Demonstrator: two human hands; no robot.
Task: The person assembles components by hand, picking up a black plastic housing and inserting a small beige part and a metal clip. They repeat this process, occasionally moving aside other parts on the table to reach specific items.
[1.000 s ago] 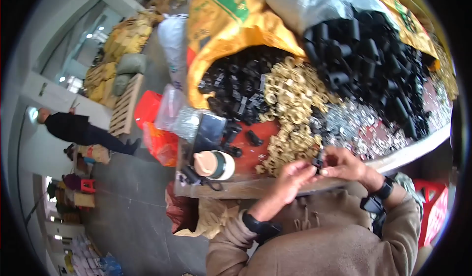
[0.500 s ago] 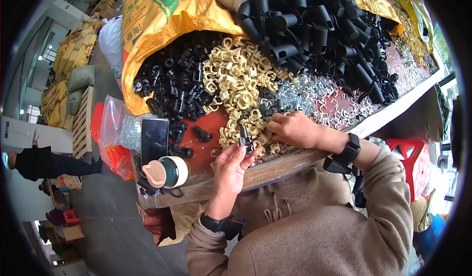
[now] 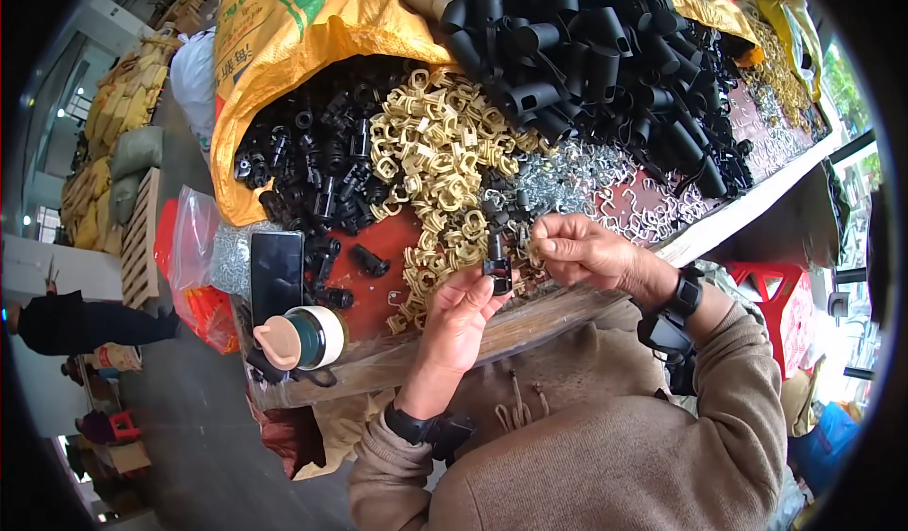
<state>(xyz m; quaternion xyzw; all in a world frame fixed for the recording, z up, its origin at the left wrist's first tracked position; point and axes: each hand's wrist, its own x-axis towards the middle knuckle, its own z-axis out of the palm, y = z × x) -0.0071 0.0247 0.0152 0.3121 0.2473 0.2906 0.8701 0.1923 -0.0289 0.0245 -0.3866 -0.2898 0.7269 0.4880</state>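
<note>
Near the table's front edge, my left hand grips a small black plastic fitting between thumb and fingers, its narrow stem pointing up. Just to the right, my right hand is closed in a pinch, its fingertips close to the fitting but apart from it. Whatever lies in that pinch is too small to make out. Behind my hands spreads a heap of beige plastic rings. More black fittings spill from a yellow woven sack, and one loose black fitting lies on the red tabletop.
At the left table corner stand a cup with a pink lid and a dark phone. Black tubes are piled at the back, with metal hooks and small metal pieces before them. A red stool stands at right.
My right hand has lifted from the small parts on the table and turned, its pinched fingers now up beside the fitting. My left hand still holds the fitting. The whole view has shifted slightly.
</note>
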